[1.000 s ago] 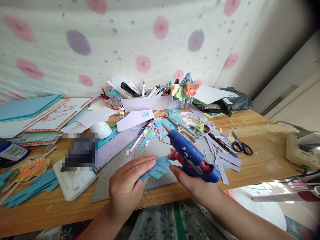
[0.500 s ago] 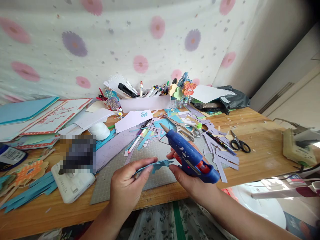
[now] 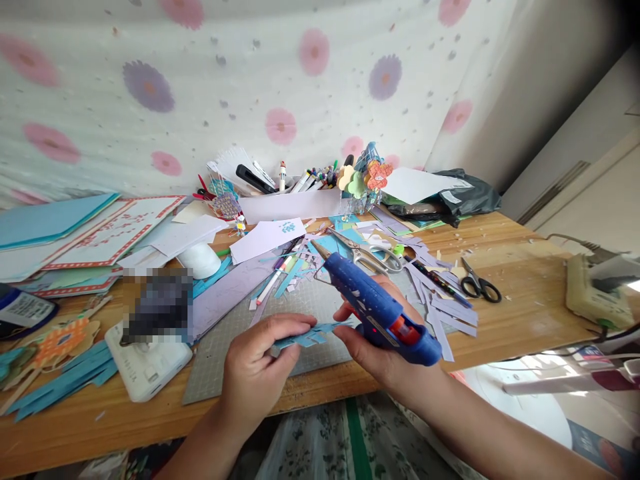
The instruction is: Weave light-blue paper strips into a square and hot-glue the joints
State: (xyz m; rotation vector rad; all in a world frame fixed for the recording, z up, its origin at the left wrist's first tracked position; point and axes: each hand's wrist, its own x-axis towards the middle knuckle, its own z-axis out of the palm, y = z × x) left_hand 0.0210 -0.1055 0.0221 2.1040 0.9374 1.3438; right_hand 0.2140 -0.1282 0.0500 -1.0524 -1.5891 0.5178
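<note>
Between the fingers and thumb of my left hand (image 3: pixel 263 363) is a small blue paper piece (image 3: pixel 307 335) with cut, strip-like edges. My right hand (image 3: pixel 377 347) is wrapped round a blue hot glue gun (image 3: pixel 373 300), its nozzle pointing up and to the left. The right thumb tip is close to the right end of the blue paper; whether it touches is hard to tell. Below both hands lies a grey cutting mat (image 3: pixel 215 367) scattered with paper scraps.
Large scissors (image 3: pixel 370 253) lie behind the glue gun, and black-handled scissors (image 3: pixel 480 283) to the right. Purple paper strips (image 3: pixel 445 317) lie beside the mat. A white device (image 3: pixel 147 363) stands at left, a power strip (image 3: pixel 597 293) at far right.
The blue paper has turned so that more of its flat face shows, and my left fingers have shifted on it. The glue gun has moved slightly left.
</note>
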